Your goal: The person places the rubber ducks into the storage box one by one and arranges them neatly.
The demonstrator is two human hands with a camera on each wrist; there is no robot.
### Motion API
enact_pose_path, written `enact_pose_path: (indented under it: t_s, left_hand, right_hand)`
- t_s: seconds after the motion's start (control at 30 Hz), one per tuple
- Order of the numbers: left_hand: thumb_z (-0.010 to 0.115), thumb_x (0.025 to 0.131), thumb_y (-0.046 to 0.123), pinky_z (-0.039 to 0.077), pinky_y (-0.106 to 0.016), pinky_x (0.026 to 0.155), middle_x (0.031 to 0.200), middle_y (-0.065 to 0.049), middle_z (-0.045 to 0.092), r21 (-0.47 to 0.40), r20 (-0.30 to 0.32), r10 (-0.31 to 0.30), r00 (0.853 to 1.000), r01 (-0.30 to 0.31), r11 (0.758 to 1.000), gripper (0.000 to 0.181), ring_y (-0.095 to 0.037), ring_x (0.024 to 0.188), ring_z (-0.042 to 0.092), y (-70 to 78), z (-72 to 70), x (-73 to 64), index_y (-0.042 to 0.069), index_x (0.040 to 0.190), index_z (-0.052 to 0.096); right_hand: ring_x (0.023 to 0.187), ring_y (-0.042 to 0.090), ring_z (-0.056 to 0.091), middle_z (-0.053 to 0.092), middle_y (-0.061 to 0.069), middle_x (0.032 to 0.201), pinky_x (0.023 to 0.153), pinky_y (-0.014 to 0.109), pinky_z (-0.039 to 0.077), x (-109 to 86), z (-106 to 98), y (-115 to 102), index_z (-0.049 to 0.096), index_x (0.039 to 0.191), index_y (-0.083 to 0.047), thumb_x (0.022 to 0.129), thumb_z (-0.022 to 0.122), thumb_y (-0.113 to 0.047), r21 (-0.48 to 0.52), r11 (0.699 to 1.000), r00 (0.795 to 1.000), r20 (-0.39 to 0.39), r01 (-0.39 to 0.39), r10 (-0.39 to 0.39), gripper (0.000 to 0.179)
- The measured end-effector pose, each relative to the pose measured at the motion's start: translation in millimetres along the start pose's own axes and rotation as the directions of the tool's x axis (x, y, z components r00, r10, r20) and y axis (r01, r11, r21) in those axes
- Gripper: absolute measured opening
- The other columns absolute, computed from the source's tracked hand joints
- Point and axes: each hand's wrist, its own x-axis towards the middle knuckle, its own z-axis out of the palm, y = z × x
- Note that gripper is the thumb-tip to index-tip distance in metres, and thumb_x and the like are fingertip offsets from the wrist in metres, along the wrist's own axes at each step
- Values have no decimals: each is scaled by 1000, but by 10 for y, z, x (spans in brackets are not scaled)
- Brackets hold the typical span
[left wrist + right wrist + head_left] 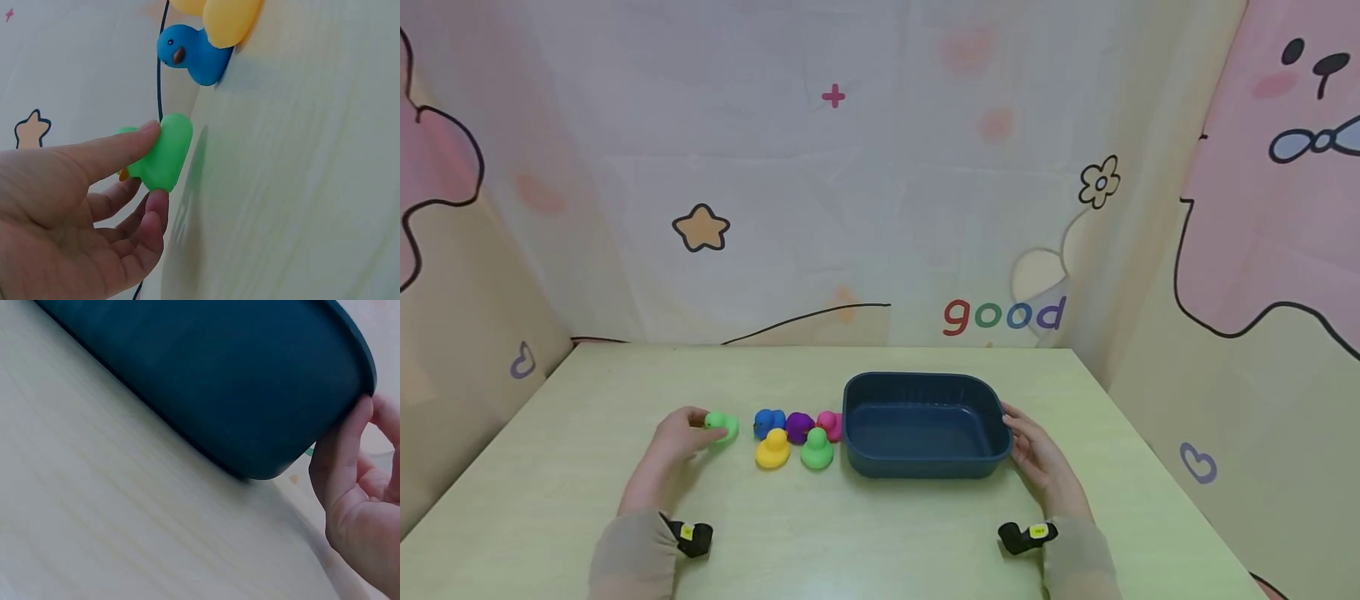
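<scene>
"How's your grip?"

"My left hand (679, 435) pinches a green duck (170, 153) between thumb and fingers, closed just as far as its small body allows. It's to the left of the other toys, base turned to the table (850, 533); whether it touches the top I can't tell."

"What does it look like?"

"Bright light green, smooth and rounded, flattish underneath, with a bit of orange beak showing. My own hand hides part of its head."

"What's beside it?"

"A blue duck (777, 420) with a brown beak and dark eye, then a purple duck (800, 427) and a pink duck (827, 423) along the same row. In front sit a yellow duck (772, 452) and a second green one (817, 454)."

"Farther over?"

"A dark blue tub (925, 468), oblong, with rounded corners. At its right end my right hand (1036, 450) is loosely spread, fingertips resting against the rim."

"And behind?"

"A pale backdrop (850, 233) with an orange star (702, 227) and 'good' in coloured letters."
</scene>
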Motion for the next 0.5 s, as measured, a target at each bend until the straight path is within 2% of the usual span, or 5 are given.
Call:
enact_pose_path:
  t_s: [0.23, 0.5]
  left_hand:
    - [68, 89, 20, 46, -49, 94, 121, -34, 49, 99, -17, -24, 1000, 26, 995, 54, -38, 104, 50, 103, 94, -15, -15, 121, 43]
    - [69, 87, 22, 48, -44, 85, 108, -31, 53, 157, -25, -21, 999, 24, 987, 54, -35, 94, 53, 145, 156, -15, -16, 116, 44]
  right_hand:
    - [76, -1, 61, 67, -10, 93, 67, 11, 51, -10, -23, 4, 69, 102, -28, 104, 37, -7, -7, 1000, 1000, 21, 9, -9, 38]
    - [73, -1, 61, 66, -9, 90, 63, 11, 51, 19, -46, 16, 68, 102, -28, 105, 35, -6, 15, 1000, 999, 32, 8, -8, 40]
